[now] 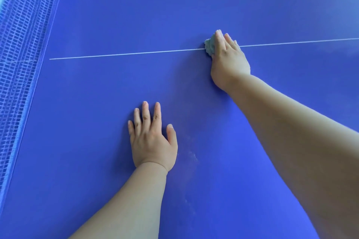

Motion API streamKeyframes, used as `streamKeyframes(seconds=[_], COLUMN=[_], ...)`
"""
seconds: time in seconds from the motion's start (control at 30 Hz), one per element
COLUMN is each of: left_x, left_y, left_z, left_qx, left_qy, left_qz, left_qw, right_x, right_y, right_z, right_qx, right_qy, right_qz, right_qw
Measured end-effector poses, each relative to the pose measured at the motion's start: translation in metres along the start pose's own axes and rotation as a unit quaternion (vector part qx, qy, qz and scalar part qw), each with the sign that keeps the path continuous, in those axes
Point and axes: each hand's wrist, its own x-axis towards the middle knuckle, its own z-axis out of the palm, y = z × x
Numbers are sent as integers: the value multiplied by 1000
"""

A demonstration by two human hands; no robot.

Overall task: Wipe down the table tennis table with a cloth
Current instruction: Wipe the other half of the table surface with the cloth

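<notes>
Evidently the cloth (pixel 209 46) is pressed on the centre line (pixel 126 53) by the flat right hand (pixel 229 61), left hand (pixel 151 139) spread; dusty smears (pixel 191 156) are unwiped.

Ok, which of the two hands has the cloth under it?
The right hand: it presses the grey-green cloth onto the white centre line. The left hand lies flat on the bare table tennis table.

Blue table (pixel 97 15) with white line (pixel 126 53), net (pixel 21 44) leftward; pale cloth (pixel 209 45) on line.
</notes>
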Motion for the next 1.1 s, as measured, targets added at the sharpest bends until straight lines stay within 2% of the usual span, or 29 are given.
streamKeyframes(seconds=[0.1,0.2,0.27,0.3,0.37,0.43,0.5,0.6,0.8,0.87,0.93,1.03,1.1], left_x=[0,0,0,0,0,0,0,0,-1,-1,-3,-3,-2], left_y=[-1,-1,0,0,0,0,1,0,4,3,3,3,3], left_z=[0,0,0,0,0,-1,-1,-1,-4,-2,-2,-1,-1], left_qx=[-2,-2,-2,-4,-6,-3,-1,-4,-22,-20,-12,-13,-20], left_qy=[3,3,3,3,2,0,2,3,-5,-5,-8,-1,1], left_qz=[2,2,2,2,-1,-5,-4,-2,-1,0,1,-3,-1], left_qw=[1000,1000,1000,1000,1000,1000,1000,1000,1000,1000,1000,1000,1000], right_x=[-30,-97,-106,-94,-52,-13,3,-27,-177,-151,-103,-51,-55], right_y=[-23,-23,-10,-4,-5,-13,-23,-37,-17,-18,-30,-48,-53], right_z=[18,28,20,14,6,0,6,20,20,14,10,17,27], right_qx=[-40,-60,-94,-130,-184,-150,-100,-76,-104,-141,-169,-114,-80], right_qy=[-68,-123,-136,-127,-89,-94,-97,-113,-101,-77,-69,-84,-84], right_qz=[-147,-329,-401,-410,-357,-226,-155,-180,-283,-299,-272,-204,-195], right_qw=[986,934,901,894,911,958,978,974,948,941,945,969,974])
